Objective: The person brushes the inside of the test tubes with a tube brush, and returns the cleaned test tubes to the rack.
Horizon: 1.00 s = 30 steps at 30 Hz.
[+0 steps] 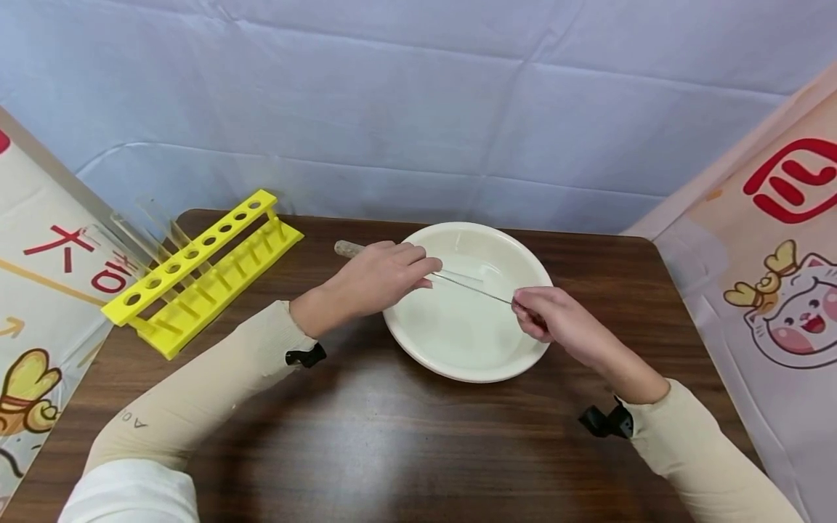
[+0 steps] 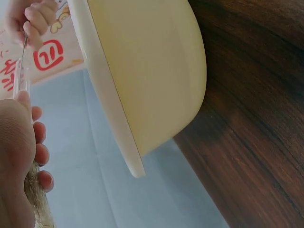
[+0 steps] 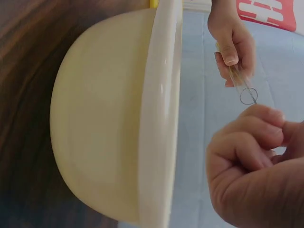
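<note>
My left hand (image 1: 386, 280) grips a glass test tube (image 1: 468, 278), held nearly level over the white basin (image 1: 467, 374). Inside its far end, past the left hand, sit the pale bristles of a test tube brush (image 2: 39, 197). The brush's thin twisted wire (image 1: 474, 289) comes out of the tube's open mouth (image 3: 248, 96). My right hand (image 1: 556, 316), above the basin's right rim, pinches that wire with curled fingers; the end of the wire is hidden in the hand. In the right wrist view, the left hand (image 3: 235, 47) is wrapped around the tube.
A yellow test tube rack (image 1: 219, 272) stands at the left of the brown wooden table (image 1: 392, 450), with several glass tubes (image 1: 140, 236) slanting in its left holes. Pale cloth (image 1: 392, 109) hangs behind the table, and printed sheets (image 1: 785, 290) flank it.
</note>
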Tool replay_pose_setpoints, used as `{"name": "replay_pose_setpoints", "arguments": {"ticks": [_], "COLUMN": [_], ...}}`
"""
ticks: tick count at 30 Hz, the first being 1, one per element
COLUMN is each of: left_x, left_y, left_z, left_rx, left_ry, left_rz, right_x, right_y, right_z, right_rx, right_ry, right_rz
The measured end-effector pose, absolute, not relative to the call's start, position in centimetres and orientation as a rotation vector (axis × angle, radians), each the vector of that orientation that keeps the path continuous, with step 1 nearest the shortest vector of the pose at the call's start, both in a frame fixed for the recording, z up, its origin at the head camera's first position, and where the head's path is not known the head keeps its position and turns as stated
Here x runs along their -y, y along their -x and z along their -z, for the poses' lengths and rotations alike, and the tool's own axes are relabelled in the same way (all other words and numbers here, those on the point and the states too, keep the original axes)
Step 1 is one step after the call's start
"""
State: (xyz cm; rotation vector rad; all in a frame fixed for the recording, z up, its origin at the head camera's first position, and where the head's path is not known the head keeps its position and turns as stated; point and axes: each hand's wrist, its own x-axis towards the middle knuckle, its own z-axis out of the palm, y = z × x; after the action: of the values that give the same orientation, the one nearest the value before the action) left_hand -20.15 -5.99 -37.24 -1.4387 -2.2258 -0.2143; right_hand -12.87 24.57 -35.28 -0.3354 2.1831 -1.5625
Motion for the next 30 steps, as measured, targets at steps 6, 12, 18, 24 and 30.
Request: {"name": "replay_pose_setpoints", "arguments": {"ticks": [6,12,18,24,30], "left_x": [6.11,5.94,5.73,5.47,5.32], "left_y": [20.13,20.00,19.83,19.64,19.73], "left_z": [37.12,37.03,36.85,36.82,36.85], "left_rx": [2.211,2.175,2.142,2.125,2.116], "left_ry": [1.442,1.461,1.482,1.522,1.525], "left_rz": [0.230,0.231,0.225,0.212,0.191], "right_x": [-24.55,-24.95,-24.99,-24.65,-24.23], "right_y": [12.92,12.86,12.82,12.68,12.54], "right_z": [35.67,36.03,35.96,35.73,35.52], "right_rx": [-1.925,-1.545,-1.375,-1.441,-1.541], "right_ry": [0.281,0.243,0.208,0.163,0.081], "right_rz": [1.635,1.776,1.863,1.877,1.907]}}
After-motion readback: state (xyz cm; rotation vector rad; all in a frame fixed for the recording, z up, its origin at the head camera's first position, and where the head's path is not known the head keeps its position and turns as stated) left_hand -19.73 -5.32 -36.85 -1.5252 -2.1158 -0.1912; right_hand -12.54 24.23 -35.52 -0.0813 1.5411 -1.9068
